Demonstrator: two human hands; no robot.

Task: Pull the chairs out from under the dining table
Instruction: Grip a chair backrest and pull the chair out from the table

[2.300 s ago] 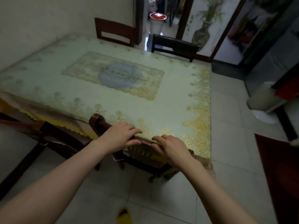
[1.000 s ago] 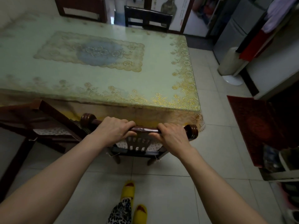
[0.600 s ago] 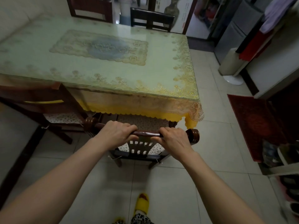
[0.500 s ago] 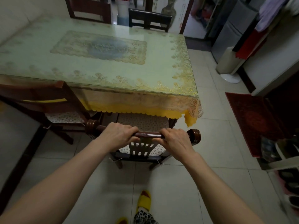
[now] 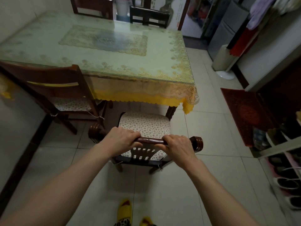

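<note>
A dark wooden chair (image 5: 145, 124) with a speckled seat cushion stands on the tile floor just in front of the dining table (image 5: 123, 66). Its whole seat shows, clear of the yellow tablecloth fringe. My left hand (image 5: 121, 138) and my right hand (image 5: 178, 144) both grip the chair's rounded top rail. A second chair (image 5: 61, 88) stands to the left, its seat partly under the table edge. Two more chairs, one at far left (image 5: 92, 7) and one at far right (image 5: 149, 16), sit at the far side of the table.
A red rug (image 5: 246, 111) lies on the floor at right, with a shoe rack (image 5: 283, 168) beyond it. A white pedestal fan base (image 5: 224, 62) stands near the table's right corner. My yellow slippers (image 5: 124, 209) are behind the chair. A dark wall trim runs at left.
The chair has slid back toward me, out from under the table, so its cushion now shows fully. Both hands have kept their grip on the top rail.
</note>
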